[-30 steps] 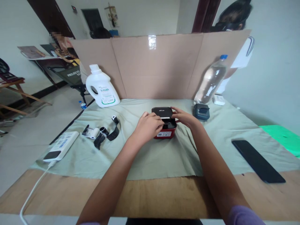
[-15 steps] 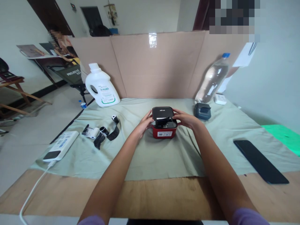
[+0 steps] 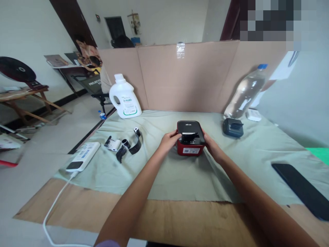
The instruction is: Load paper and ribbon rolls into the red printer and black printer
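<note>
Left hand [image 3: 170, 140]: curved around the left side of the red-and-black box [image 3: 190, 146], thumb at the top near the front edge. Place the fingers low on the side wall and press inward only as firmly as needed for steadiness.

Box: rests on the cloth [image 3: 180, 185] at the middle of the tabletop [image 3: 180, 219], held between both hands, label facing the wearer. Position the thumb clear of the black strip [image 3: 190, 136] on the lid, so that the strip is not creased or pulled.

Right hand [image 3: 212, 147]: laid along the right side of the box. Match its pressure to that of the left to prevent twisting.

Visibility limits, left to right:
- Cable [image 3: 55, 206]: runs out of view at the bottom edge.
- Rolls [image 3: 113, 143]: small; print unreadable.
- Left fingers: partly hidden behind the box; exact contact cannot be told.
- Box: rear and interior hidden; lid latching cannot be confirmed.
- Right fingertips: concealed by the box.
- Phone [image 3: 302, 190]: far end meets the picture's right edge.
</note>
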Tool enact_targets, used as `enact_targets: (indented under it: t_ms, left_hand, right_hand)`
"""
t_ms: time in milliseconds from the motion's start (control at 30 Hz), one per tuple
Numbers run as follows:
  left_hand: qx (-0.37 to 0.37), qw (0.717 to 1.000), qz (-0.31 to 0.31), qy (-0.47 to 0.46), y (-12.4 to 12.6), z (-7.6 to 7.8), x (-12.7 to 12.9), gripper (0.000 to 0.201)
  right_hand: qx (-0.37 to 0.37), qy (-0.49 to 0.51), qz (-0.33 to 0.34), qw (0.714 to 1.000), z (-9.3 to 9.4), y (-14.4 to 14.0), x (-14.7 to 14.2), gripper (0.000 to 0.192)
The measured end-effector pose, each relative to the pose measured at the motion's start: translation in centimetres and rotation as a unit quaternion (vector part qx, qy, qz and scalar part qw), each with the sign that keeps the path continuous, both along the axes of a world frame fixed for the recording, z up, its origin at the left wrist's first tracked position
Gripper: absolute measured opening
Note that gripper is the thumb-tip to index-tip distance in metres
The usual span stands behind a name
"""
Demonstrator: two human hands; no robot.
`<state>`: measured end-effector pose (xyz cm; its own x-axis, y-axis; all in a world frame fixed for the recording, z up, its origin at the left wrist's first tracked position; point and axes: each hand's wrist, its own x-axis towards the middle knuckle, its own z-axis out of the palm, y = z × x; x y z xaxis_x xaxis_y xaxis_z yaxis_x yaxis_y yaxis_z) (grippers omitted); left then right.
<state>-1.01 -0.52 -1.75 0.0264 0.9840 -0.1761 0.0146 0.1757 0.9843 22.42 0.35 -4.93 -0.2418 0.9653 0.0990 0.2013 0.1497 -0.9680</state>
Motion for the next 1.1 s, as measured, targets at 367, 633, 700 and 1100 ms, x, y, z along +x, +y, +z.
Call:
enact_targets:
  t_ms: [367,633,700,1100]
  left_hand:
    - [0.14,0.979,0.147,-0.015,4.9,2.8,-8.6,0.031]
    - [0.062,0.934,0.352,0.001,9.3,5.7,-23.1,0.029]
    - [0.022,0.924,0.383,0.006,9.9,5.2,-24.8,0.026]
    - [0.03,0.919,0.392,0.024,12.3,4.6,-26.8,0.02]
  right_hand:
    - [0.254,-0.085,0.05,0.962,3.3,4.2,-10.7,0.12]
    - [0.192,-0.005,0.16,0.968,4.1,12.3,-29.2,0.123]
    - [0.17,-0.002,0.169,0.971,3.4,13.3,-31.8,0.12]
    - [0.182,0.012,0.196,0.963,3.6,15.1,-32.4,0.109]
